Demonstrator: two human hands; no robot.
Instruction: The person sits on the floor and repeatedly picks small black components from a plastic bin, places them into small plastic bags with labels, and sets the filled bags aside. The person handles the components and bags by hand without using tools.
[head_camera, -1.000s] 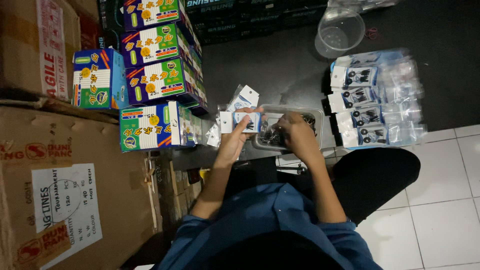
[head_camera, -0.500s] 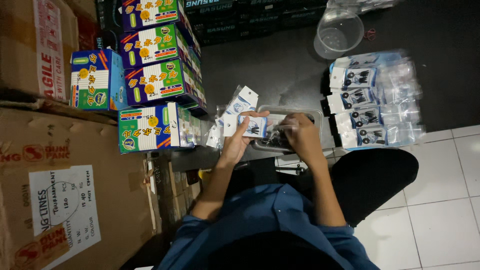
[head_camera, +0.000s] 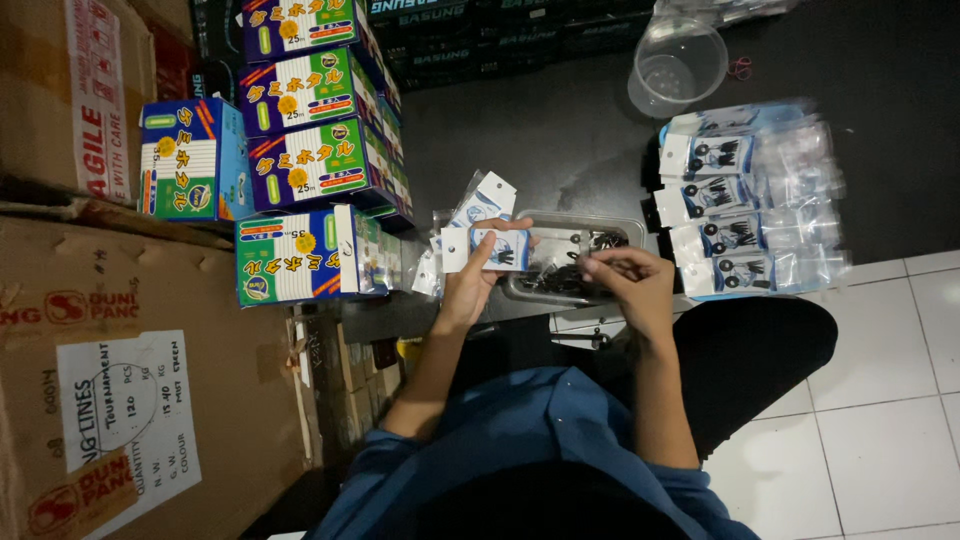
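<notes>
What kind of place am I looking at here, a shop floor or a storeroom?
Probably a storeroom or small packing area, worked on the floor. Large cardboard cartons and stacked colourful boxes line one side, and a pile of filled clear packets lies beside the hands.

A dark floor mat (head_camera: 560, 130) carries stacked boxes (head_camera: 310, 150) at left, a clear tray (head_camera: 570, 255) near, packets (head_camera: 750, 210) right, and a tub (head_camera: 678, 68) far.
</notes>
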